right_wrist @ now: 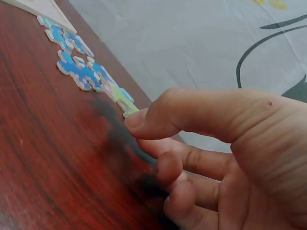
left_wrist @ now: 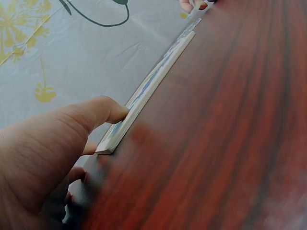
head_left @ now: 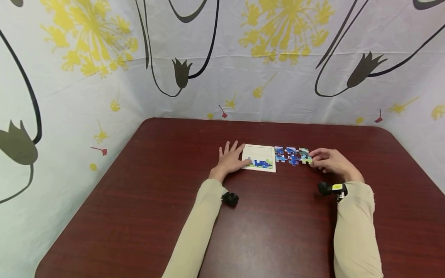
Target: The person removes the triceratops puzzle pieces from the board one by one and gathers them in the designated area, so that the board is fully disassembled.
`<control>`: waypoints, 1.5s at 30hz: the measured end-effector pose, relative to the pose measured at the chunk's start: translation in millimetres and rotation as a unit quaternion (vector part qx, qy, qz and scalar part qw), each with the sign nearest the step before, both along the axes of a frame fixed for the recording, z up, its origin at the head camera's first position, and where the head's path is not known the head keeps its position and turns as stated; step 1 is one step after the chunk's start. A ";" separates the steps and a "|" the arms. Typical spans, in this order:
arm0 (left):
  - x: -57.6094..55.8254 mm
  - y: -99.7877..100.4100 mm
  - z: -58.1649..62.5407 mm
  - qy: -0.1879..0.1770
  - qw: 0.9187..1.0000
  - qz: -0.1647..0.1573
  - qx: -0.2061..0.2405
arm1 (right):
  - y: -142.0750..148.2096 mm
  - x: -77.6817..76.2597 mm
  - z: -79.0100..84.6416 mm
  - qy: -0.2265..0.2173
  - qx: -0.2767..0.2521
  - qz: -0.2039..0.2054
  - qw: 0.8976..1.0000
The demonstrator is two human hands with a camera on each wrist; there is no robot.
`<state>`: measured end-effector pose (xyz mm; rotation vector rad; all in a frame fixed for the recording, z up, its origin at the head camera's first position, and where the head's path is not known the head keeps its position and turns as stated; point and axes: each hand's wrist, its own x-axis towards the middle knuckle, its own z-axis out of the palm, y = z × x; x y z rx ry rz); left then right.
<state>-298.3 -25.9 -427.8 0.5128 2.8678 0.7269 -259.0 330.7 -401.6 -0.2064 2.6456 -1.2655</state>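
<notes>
The left hand [head_left: 228,161], fingers spread, touched the tray [head_left: 259,151], and right of it the right hand [head_left: 331,160] pinched a green piece [head_left: 305,159], probably light, stiff, best held by its edges.

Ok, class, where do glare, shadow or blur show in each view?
Head: pale sheen on the table, bottom middle; left wrist: blurry dark patch beside the left hand; right wrist: blurry dark patch beside the right hand, shadow or reflection unclear.
</notes>
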 end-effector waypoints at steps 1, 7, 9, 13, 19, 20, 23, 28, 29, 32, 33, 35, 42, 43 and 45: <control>-0.2 0.1 -0.3 0.000 1.000 0.000 0.000 | 0.2 0.4 -0.4 -0.001 -0.001 0.000 1.000; -0.7 -0.3 -0.8 -0.002 1.000 -0.002 0.002 | 0.8 1.4 -0.7 -0.001 0.008 0.006 1.000; -0.6 -0.6 -0.8 -0.004 1.000 -0.002 0.001 | 1.0 1.1 -1.3 -0.001 0.015 0.006 1.000; -0.3 -0.7 -0.3 -0.005 1.000 0.000 -0.001 | 1.1 0.7 -2.8 0.001 0.019 0.005 1.000; -1.0 -0.5 -0.8 -0.005 1.000 0.002 -0.006 | 0.4 -0.1 -4.2 0.004 0.024 -0.001 1.000; -1.2 -0.4 -1.1 -0.004 1.000 0.001 -0.006 | 0.3 -0.1 -4.4 0.005 0.026 -0.003 1.000; -1.5 -0.3 -1.5 -0.004 1.000 0.000 -0.003 | 0.0 -0.3 -5.5 0.008 0.031 -0.007 0.999; -1.3 -0.3 -1.9 -0.004 1.000 0.000 -0.001 | -0.4 -0.9 -6.4 0.003 0.034 -0.010 0.999; -1.2 -0.3 -1.9 -0.004 1.000 0.000 -0.001 | -0.5 -1.0 -6.3 0.001 0.034 -0.010 0.999; -1.4 -0.4 -2.1 -0.005 1.000 0.001 -0.001 | -1.1 -1.7 -6.1 0.000 0.035 -0.007 0.999; -1.4 -0.4 -2.2 -0.004 1.000 0.001 -0.001 | -1.2 -1.8 -6.0 0.000 0.035 -0.006 0.999; -1.3 -0.3 -2.5 -0.003 1.000 0.002 -0.002 | -1.5 -2.0 -5.9 -0.001 0.036 -0.007 0.999; 0.0 -0.2 -2.2 -0.004 1.000 -0.001 0.004 | -2.3 -1.6 -4.8 -0.008 0.050 -0.009 0.999; 0.0 -0.4 -1.8 -0.005 1.000 -0.001 0.005 | -2.4 -1.8 -4.7 -0.008 0.052 -0.008 0.999; 0.2 -0.8 -1.5 -0.006 1.000 -0.001 0.004 | -2.6 -2.4 -4.5 -0.006 0.056 -0.008 0.998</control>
